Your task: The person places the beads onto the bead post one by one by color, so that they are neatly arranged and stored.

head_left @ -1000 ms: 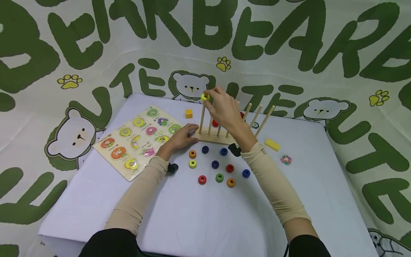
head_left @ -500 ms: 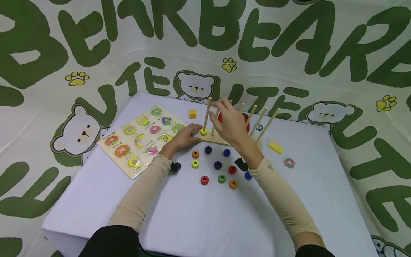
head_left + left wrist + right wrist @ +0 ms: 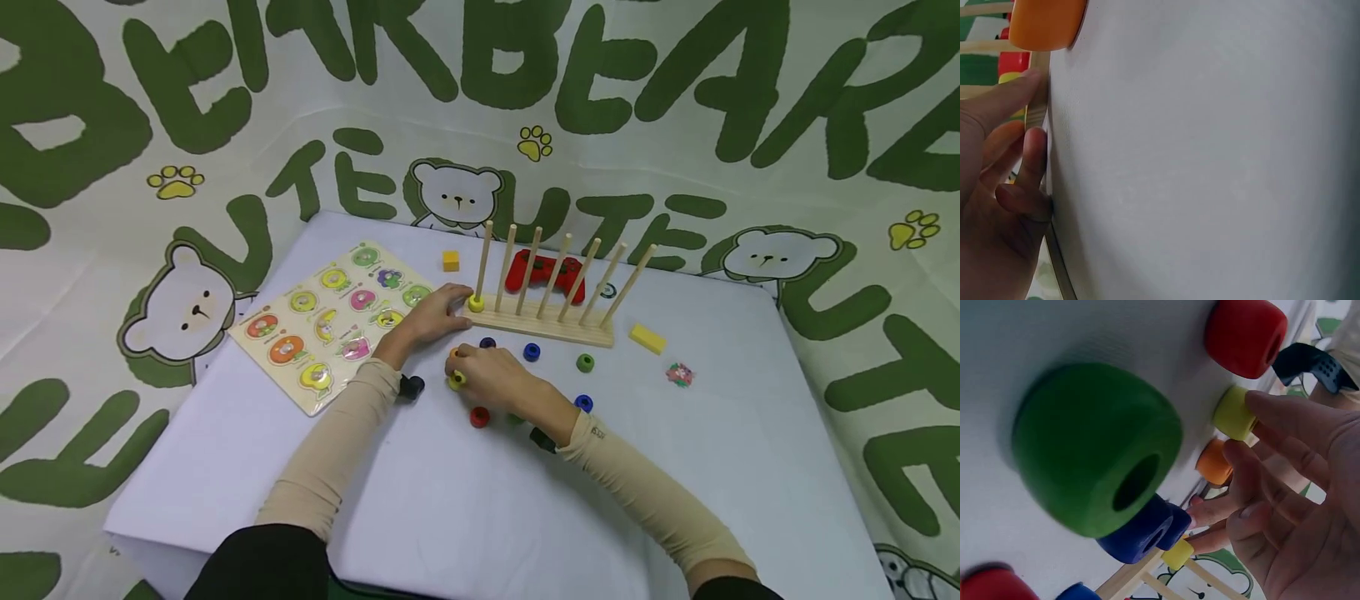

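Observation:
My left hand point(image 3: 433, 317) grips the left end of a wooden peg stand point(image 3: 555, 327), its fingers against the base in the left wrist view. One yellow bead point(image 3: 476, 303) sits at the bottom of the leftmost peg. In front of the stand, my right hand point(image 3: 495, 382) pinches another yellow bead point(image 3: 1234, 414) between thumb and index finger, low at the tabletop. An orange bead point(image 3: 1213, 462) lies right beside that bead. Blue point(image 3: 532, 352), red point(image 3: 480, 417) and green beads point(image 3: 585, 362) are scattered around; the right hand and forearm hide some of them.
A fruit puzzle board point(image 3: 330, 321) lies to the left. Behind the stand are a red game controller point(image 3: 517, 271) and a small orange-yellow block point(image 3: 451, 261). At right lie a yellow block point(image 3: 647, 338) and a small colourful piece point(image 3: 680, 375).
The first yellow bead went from the leftmost peg's top down to its base. My right hand released it, then moved down to another yellow bead on the table. The left hand stayed.

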### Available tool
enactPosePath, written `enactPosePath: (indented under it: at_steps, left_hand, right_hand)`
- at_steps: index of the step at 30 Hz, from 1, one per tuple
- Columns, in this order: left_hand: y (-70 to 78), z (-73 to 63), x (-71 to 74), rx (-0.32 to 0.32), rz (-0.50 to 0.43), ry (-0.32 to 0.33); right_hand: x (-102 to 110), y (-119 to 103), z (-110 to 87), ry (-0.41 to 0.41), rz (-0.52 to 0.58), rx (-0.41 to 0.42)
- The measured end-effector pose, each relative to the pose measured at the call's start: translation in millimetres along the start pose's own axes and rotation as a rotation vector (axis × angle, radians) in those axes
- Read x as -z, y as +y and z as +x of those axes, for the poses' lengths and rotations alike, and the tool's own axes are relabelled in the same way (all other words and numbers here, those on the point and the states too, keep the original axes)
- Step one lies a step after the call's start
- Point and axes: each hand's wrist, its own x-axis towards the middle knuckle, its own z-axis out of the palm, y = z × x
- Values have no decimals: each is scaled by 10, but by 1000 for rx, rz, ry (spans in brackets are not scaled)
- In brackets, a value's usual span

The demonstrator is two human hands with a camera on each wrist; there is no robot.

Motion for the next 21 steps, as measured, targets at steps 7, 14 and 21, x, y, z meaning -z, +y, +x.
enactPosePath:
  at_steps: [7,14,21]
  left_hand:
    - [-3,17,7,-7,9,7]
    - [11,20,17,8,16,-2]
    - [17,25,13,21,24,-9]
  right_hand:
    - [142,65,-53,23,69,-6]
    - [866,258,-119,393,184,-81]
    - [1402,458,-1,722,166,-118]
